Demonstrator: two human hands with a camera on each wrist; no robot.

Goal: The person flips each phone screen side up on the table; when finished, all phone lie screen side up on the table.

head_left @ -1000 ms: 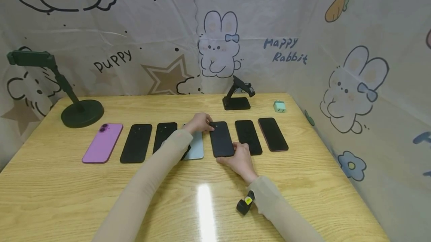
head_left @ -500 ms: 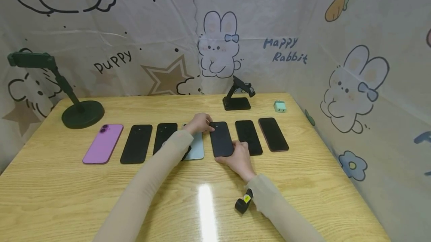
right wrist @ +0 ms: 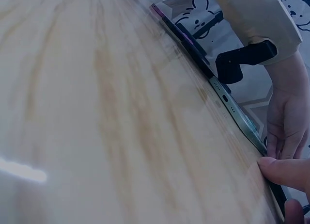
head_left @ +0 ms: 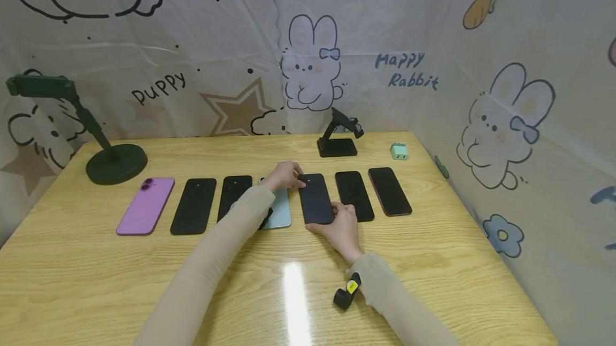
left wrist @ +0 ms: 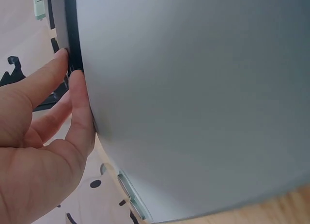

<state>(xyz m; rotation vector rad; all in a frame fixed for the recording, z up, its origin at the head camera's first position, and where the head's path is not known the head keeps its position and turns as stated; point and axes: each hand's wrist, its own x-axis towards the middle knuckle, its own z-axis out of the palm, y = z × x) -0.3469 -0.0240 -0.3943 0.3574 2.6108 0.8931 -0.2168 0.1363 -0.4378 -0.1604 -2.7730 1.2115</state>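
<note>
A dark navy smartphone lies back up in a row of phones on the table. My left hand pinches its upper left corner between thumb and fingers. At its lower right corner, my right hand grips it, thumb along the bottom edge and fingers at the right side. Beneath my left forearm lies a light blue phone, partly covered; its pale back fills much of the left wrist view. In the right wrist view, my right thumb presses the dark phone's edge close to the tabletop.
Left of my hands lie a pink phone and two black phones. To the right are a black phone and a dark, pink-edged phone. Behind stand a green stand, a black stand and a mint charger.
</note>
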